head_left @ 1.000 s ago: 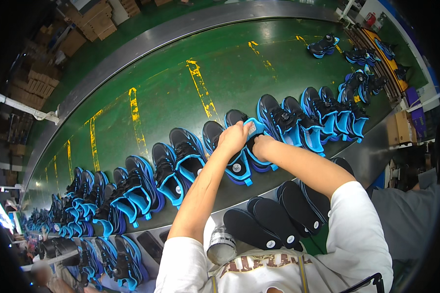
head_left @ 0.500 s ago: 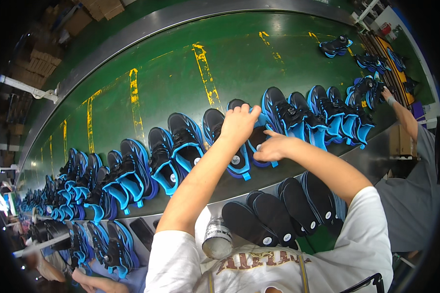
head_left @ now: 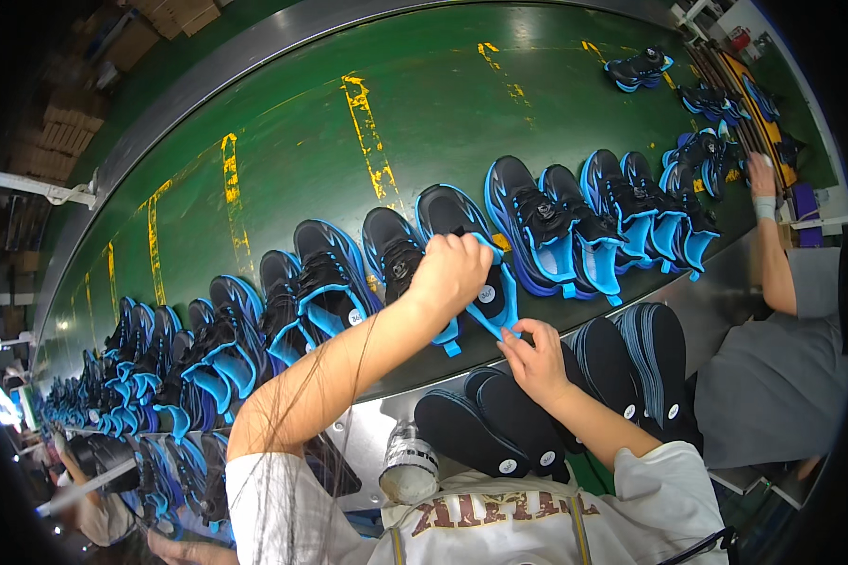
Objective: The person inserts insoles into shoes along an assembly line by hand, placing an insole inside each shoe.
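Note:
A black sneaker with bright blue trim (head_left: 449,209) stands in front of me, toe away, its round-stickered insole showing in the opening. My left hand (head_left: 454,275) is closed over its tongue and collar. Below, my right hand (head_left: 534,363) pinches the blue heel edge between thumb and fingers. A matching sneaker (head_left: 391,237) touches it on the left, partly covered by my left forearm. To the right stands another such sneaker (head_left: 528,212), apart from my hands. My left fingers hide most of the laces of the held shoe.
The shoes stand in a long row on a green belt (head_left: 292,169) with yellow marks. Stacks of black insoles (head_left: 466,431) lie near me, beside a clear jar-like container (head_left: 410,468). At the right a co-worker's hand (head_left: 761,176) reaches toward more shoes.
My right hand has come out of the shoe's opening and down to its heel edge. My left hand stays on the tongue area. The co-worker's arm has shifted.

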Action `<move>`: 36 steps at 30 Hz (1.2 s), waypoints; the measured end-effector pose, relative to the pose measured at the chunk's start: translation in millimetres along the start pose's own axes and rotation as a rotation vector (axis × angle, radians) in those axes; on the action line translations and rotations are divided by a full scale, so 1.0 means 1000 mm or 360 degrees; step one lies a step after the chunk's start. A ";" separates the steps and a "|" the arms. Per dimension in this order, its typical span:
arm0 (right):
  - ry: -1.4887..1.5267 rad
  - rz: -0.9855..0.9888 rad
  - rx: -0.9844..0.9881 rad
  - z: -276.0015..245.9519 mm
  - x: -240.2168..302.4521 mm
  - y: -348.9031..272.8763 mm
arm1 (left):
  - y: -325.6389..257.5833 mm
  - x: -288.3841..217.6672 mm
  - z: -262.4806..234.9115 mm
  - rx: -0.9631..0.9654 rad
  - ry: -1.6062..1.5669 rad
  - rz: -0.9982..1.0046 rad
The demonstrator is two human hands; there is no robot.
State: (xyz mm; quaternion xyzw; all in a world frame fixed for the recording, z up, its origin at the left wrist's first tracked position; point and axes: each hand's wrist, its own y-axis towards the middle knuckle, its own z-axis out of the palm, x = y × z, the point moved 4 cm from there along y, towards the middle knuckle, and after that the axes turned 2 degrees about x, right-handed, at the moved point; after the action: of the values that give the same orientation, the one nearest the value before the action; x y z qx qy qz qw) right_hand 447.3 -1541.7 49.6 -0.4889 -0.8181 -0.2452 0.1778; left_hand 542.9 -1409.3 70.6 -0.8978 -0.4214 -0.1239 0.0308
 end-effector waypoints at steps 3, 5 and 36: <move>0.0001 0.0014 -0.0105 -0.004 -0.002 0.000 | 0.006 -0.004 0.002 0.0084 0.0064 0.0075; -0.0033 -0.0004 -0.0117 -0.008 0.005 0.018 | 0.011 0.007 0.016 0.0158 -0.0071 0.0151; -0.0150 0.0190 -0.0226 -0.169 -0.024 0.024 | 0.108 -0.015 0.002 -0.0009 -0.1215 -0.0241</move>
State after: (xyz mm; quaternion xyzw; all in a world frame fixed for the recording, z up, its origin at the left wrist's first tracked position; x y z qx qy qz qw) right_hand 488.0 -1646.3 180.1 -0.5591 -0.7756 -0.2683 0.1182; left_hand 616.6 -1489.9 70.4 -0.8458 -0.4673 0.2162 -0.1399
